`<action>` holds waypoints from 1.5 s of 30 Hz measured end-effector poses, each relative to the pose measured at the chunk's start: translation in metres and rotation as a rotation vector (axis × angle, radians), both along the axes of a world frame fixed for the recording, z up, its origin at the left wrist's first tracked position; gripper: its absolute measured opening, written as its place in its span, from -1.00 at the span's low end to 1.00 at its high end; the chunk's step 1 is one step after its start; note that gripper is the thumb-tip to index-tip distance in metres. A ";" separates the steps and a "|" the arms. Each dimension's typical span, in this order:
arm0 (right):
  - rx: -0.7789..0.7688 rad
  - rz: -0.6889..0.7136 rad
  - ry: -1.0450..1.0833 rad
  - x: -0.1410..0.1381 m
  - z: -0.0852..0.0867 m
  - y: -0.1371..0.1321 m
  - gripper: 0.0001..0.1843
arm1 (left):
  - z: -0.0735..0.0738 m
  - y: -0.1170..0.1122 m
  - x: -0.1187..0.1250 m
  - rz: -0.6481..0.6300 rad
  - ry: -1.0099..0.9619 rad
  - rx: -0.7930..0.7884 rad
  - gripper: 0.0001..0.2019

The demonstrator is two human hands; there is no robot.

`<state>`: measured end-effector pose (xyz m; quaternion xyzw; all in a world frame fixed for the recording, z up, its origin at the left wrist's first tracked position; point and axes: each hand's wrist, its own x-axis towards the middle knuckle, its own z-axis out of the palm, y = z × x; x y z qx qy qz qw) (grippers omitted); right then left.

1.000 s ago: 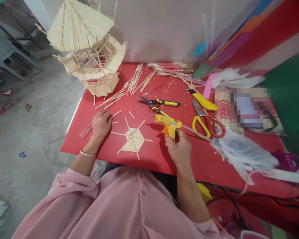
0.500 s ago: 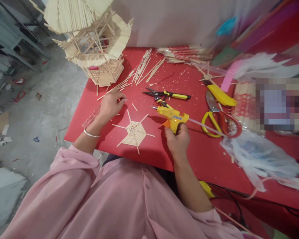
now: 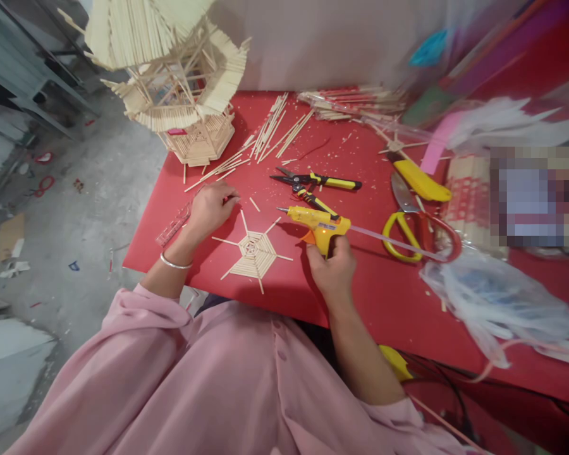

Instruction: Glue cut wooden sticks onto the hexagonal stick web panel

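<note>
My right hand is wrapped round the handle of a yellow hot glue gun, whose nozzle points left and whose clear glue stick trails out behind. My left hand is closed in a pinch over the table's left part; whatever its fingertips hold is too small to make out. Between the hands lies a flat web-like piece of thin wooden sticks, with spokes reaching past its rings and one section less filled. A short loose stick rests just above it. Beyond the glue gun are black-and-yellow pliers.
A pagoda-like stick model stands at the back left. Loose sticks and bagged sticks lie behind. To the right are scissors, a yellow-handled cutter and a plastic bag. The red table ends at my body.
My right hand has moved the glue gun slightly left, nearer the web-like piece. My left hand has shifted slightly down and stays pinched.
</note>
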<state>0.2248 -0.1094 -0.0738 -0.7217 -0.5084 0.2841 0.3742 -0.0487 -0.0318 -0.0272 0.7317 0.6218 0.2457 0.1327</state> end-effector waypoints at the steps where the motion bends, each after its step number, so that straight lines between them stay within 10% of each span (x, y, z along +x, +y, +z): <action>1: 0.001 0.000 0.000 0.000 0.000 0.000 -0.67 | 0.001 -0.003 -0.004 0.010 0.000 -0.001 -0.84; 11: 0.021 -0.021 -0.050 0.000 0.005 -0.006 -0.68 | -0.004 -0.018 -0.038 0.069 0.039 -0.038 -0.81; 18: -0.115 -0.085 -0.523 0.019 0.016 -0.041 -0.70 | -0.007 0.011 -0.017 -0.272 0.087 -0.062 -0.85; 27: -0.251 -0.010 -0.622 0.017 0.021 -0.041 -0.65 | -0.015 0.043 0.013 -0.456 0.263 -0.116 -0.83; 35: -0.256 0.054 -0.637 -0.006 0.027 -0.023 -0.65 | -0.010 0.055 0.002 -0.205 0.351 -0.092 -0.82; 45: -0.277 0.182 -0.559 -0.001 0.037 -0.024 -0.51 | -0.008 0.147 0.064 -0.042 0.316 -0.079 -0.77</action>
